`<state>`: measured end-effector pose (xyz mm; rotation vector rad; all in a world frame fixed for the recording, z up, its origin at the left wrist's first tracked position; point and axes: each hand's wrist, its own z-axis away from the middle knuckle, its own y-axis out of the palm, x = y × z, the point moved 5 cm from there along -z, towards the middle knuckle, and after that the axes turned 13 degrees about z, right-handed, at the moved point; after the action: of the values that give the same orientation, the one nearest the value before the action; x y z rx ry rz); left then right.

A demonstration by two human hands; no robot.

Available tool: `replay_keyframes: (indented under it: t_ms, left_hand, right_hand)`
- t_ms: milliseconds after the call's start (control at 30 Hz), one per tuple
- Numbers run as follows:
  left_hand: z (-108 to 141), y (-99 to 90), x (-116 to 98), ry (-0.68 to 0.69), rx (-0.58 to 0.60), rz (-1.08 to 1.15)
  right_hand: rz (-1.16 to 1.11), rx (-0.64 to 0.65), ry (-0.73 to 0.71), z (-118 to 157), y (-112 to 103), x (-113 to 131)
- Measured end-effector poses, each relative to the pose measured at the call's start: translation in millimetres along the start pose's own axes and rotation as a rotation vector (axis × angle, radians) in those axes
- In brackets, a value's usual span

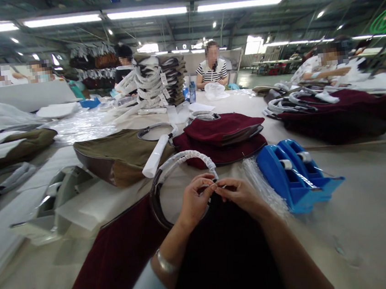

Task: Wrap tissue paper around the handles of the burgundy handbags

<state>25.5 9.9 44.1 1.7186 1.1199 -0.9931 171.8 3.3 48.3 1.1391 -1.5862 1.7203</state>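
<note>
head view: both hands meet at the wrapped side of a round handle.
the left hand [196,197] and right hand [240,195] have thumbs and fingertips pinched close together; what sits between them is too small to tell. the round handle [155,203] is at the upper edge of a dark red bag [122,257], near the person, with white wrapping [192,154] over its upper arc and its left side bare and dark. the wrapping looks wrinkled, so a loose pinch could let its end slip or unwind, and a hard tug could tear it. the thin clear strips [264,185] beside the blue tape dispenser [275,177] could snag or scatter if the right forearm swept outward.
</note>
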Motion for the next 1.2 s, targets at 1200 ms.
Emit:
replay_keyframes:
  t_ms: [1200]
  left_hand:
    - [4, -0.8, 24, 0.025, 0.230, -0.517]
  right_hand:
    - [0.597, -0.064, -0.169, 5, -6, 3]
